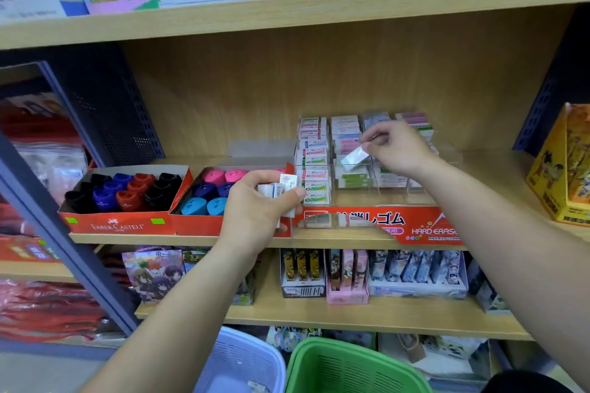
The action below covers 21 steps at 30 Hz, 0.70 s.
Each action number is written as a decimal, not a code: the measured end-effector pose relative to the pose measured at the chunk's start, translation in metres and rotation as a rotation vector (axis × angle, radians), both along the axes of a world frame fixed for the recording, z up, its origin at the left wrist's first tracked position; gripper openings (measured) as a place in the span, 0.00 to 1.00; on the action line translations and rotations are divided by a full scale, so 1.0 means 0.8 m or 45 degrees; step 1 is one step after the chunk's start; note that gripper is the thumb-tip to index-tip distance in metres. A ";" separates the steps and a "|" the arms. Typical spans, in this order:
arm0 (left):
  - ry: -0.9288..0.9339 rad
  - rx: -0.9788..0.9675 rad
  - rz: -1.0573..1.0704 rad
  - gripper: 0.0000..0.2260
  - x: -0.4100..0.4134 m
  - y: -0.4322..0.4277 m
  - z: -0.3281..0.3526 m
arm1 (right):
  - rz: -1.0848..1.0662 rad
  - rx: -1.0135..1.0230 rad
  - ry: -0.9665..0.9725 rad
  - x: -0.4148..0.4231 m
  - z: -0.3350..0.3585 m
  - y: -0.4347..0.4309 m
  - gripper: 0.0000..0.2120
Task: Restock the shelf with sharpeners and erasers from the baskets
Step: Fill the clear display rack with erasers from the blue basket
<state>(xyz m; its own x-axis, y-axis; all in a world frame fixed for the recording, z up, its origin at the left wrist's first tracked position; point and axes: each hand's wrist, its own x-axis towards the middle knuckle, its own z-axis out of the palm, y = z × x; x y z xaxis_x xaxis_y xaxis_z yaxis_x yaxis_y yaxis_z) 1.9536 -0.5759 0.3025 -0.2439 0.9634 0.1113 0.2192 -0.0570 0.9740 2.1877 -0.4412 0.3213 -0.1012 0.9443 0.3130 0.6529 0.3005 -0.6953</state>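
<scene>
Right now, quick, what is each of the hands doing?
Left hand: grips a small stack of erasers.
Right hand: pinches one wrapped eraser over the clear display case.

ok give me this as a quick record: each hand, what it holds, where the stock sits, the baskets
left hand: grips a stack of erasers
right hand: pinches a single eraser above the clear rack
clear rack: on the shelf, holds rows of boxed erasers
sharpeners: in red trays, left of the rack
baskets: green basket and blue basket, below the shelves
</scene>
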 end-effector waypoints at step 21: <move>0.035 0.140 -0.135 0.15 0.013 -0.011 -0.002 | 0.589 -0.427 0.540 -0.062 -0.002 -0.111 0.05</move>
<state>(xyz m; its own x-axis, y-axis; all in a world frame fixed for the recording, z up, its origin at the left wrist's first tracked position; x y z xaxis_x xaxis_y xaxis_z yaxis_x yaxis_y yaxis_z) 1.9640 -0.5846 0.3011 -0.1372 0.9651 0.2232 0.2329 -0.1876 0.9542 2.1379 -0.5296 0.3201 -0.4491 0.8862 0.1141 0.1626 0.2066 -0.9648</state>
